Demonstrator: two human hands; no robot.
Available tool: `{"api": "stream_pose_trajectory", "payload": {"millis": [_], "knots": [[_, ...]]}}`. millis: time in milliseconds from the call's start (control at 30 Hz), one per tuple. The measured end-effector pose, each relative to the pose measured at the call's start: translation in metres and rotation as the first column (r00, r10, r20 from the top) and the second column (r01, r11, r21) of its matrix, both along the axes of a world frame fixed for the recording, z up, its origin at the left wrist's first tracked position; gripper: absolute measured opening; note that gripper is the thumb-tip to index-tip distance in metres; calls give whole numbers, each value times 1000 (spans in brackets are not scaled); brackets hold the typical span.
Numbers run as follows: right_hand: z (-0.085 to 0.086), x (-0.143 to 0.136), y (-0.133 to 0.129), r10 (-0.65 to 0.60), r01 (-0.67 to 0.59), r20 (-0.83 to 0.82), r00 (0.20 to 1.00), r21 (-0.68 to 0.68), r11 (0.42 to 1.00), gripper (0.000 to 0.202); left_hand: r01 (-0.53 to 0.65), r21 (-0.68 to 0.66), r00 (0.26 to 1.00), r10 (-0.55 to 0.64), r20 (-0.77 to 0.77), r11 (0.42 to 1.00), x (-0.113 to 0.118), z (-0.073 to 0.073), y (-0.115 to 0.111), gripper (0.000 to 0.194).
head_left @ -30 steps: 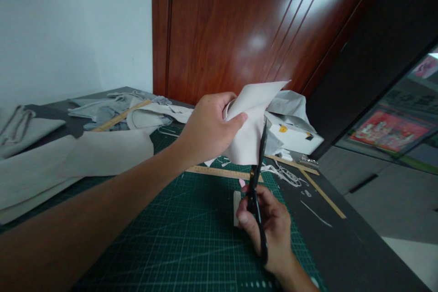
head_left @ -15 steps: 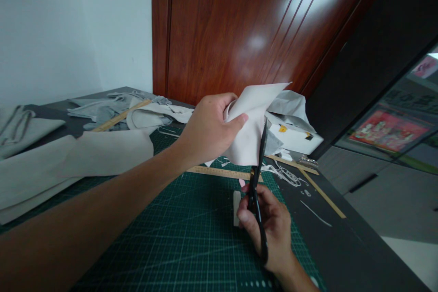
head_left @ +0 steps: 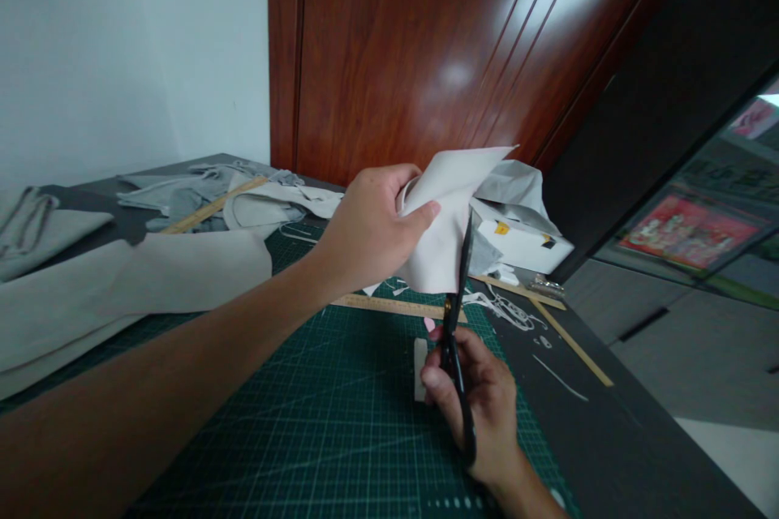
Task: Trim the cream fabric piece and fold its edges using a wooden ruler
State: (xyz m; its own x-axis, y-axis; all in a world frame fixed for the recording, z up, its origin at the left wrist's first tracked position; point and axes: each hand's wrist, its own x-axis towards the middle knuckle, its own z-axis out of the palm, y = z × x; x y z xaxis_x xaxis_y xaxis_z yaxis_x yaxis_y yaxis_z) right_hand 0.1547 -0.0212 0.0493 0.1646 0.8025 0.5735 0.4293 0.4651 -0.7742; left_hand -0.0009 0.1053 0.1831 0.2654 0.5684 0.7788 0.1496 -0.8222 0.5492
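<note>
My left hand (head_left: 380,227) pinches a white piece of fabric (head_left: 441,239) between thumb and fingers, raised above the green cutting mat (head_left: 292,413). The fabric curls round on itself near the fingers, and its pointed corner sticks up to the right. Black scissors (head_left: 455,340) are in my right hand (head_left: 487,401), fingers in and around the handles. Their blades point up along the fabric's right edge and look nearly closed; whether fabric lies between them I cannot tell. A short pale strip (head_left: 420,369) lies on the mat beside my right thumb, with a small pink piece (head_left: 429,324) near it.
Wooden rulers (head_left: 395,306) lie on the mat and on the dark table (head_left: 608,438) at right. White cord (head_left: 505,308) and a white box (head_left: 527,247) are beyond. Large pale fabric panels (head_left: 195,272) and grey scraps (head_left: 182,190) cover the left side.
Hardly anything differs. The whole view has shifted very slightly; both hands, the fabric and the scissors keep almost the same position.
</note>
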Motion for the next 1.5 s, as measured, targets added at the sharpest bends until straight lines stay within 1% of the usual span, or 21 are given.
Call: {"api": "stream_pose_trajectory", "payload": {"millis": [167,367,1033,1500], "knots": [[0,1,-2,-28,28,62,998,3,1000,27,-3,4,1000,3,-2,1000,-1,1,-1,7],[1,1,-2,-38,39,89,995,-8,999,27,-13,1,1000,13,-16,1000,-2,1,0,11],[3,-1,-2,-54,54,114,992,1,999,23,18,-3,1000,-18,7,1000,-1,1,0,11],[-3,1,-2,-66,71,115,991,-35,997,26,39,-13,999,-39,25,999,-1,1,1,12]]}}
